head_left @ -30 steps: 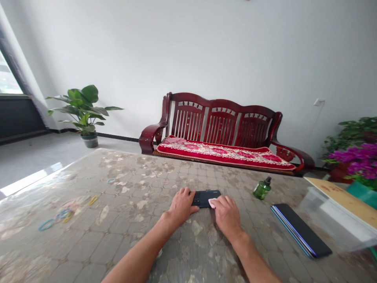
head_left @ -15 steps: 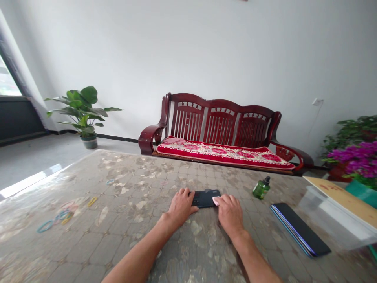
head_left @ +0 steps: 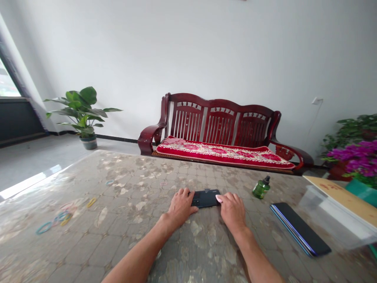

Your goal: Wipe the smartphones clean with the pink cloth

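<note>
A dark blue phone point(head_left: 207, 198) lies back side up on the patterned tablecloth in front of me, its camera end toward the left. My left hand point(head_left: 182, 204) grips that left end, fingers at the far edge and thumb at the near one. At the phone's right end, my right hand point(head_left: 233, 210) pinches a small pale pink piece point(head_left: 218, 199), perhaps a cloth or pad, against the edge. Most of the pink piece is hidden under the fingers.
A green bottle point(head_left: 260, 188) with a black top stands to the right. Stacked phones point(head_left: 302, 228) lie nearer, beside a clear plastic box point(head_left: 330, 220). Coloured bands point(head_left: 60, 218) are scattered at left. Beyond the table point(head_left: 88, 251) is a wooden bench point(head_left: 220, 122).
My right hand has slid slightly right with the pink piece, from the phone's back to its right edge. My left hand stays on the phone.
</note>
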